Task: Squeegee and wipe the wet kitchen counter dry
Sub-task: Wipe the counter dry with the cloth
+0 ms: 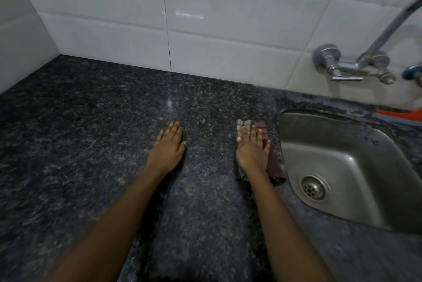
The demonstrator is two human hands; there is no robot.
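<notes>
right hand (252,151) flat, pressing folded maroon-and-grey checked cloth (272,165) beside sink (342,167); left hand (167,147) flat on dark speckled worktop (91,133).

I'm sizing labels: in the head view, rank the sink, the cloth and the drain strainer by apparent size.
Largest to smallest:
1. sink
2. cloth, partly hidden under the right hand
3. drain strainer
</notes>
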